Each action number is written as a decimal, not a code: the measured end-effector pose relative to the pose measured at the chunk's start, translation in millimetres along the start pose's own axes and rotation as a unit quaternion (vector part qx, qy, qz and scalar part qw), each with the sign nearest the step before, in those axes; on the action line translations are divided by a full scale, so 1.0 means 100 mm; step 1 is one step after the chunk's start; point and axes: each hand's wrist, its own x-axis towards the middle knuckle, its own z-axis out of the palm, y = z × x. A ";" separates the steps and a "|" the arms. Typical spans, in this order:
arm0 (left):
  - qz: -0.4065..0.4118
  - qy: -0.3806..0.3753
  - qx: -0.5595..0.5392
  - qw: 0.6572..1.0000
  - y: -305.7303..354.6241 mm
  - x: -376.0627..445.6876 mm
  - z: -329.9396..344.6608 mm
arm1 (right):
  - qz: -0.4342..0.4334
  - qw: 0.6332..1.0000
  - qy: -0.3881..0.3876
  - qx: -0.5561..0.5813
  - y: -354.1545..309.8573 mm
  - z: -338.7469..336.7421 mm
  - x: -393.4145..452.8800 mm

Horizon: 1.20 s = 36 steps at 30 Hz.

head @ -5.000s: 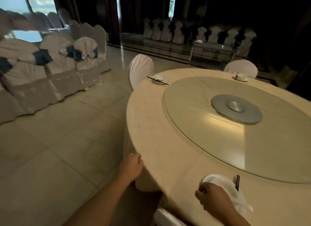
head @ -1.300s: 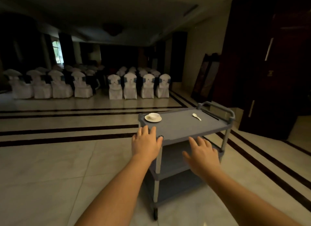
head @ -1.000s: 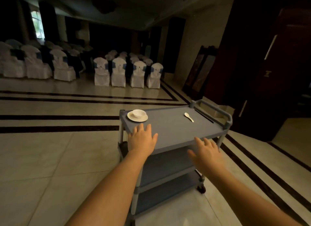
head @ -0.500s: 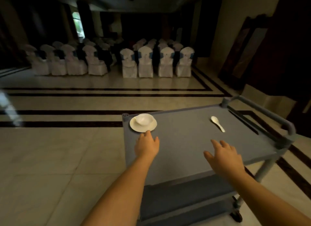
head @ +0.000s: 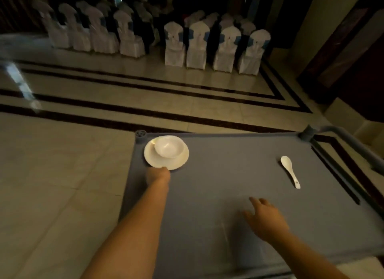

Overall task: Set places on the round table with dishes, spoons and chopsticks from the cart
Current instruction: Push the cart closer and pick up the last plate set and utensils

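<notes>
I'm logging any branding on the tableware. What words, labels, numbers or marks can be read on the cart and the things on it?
No readable text anywhere.
Spoon: a small dark mark near the handle's end, too small to read.
Plate, bowl, cart: no visible markings.

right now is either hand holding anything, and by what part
The left hand is at the near rim of the white plate carrying the bowl; motion blur hides whether it grips yet. The right hand is open over the cart top, holding nothing.
</notes>
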 end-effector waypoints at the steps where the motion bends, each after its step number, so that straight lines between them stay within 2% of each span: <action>1: -0.020 0.008 -0.018 1.000 0.01 0.09 0.05 | -0.004 1.000 0.001 -0.010 0.00 -0.01 0.10; 6: -0.047 0.064 -0.019 0.997 -0.01 0.38 0.15 | -0.020 1.000 0.000 -0.022 -0.08 -0.07 0.45; 17: -0.064 0.065 0.044 0.995 -0.02 0.60 0.43 | -0.030 0.999 -0.020 -0.007 0.11 -0.17 0.88; 28: -0.002 0.054 -0.013 0.998 -0.05 -0.20 1.41 | -0.085 0.993 0.009 0.079 0.94 -0.47 1.47; 36: 0.021 0.010 -0.042 0.999 -0.10 -0.87 2.05 | -0.111 0.980 -0.004 0.166 1.48 -0.55 1.66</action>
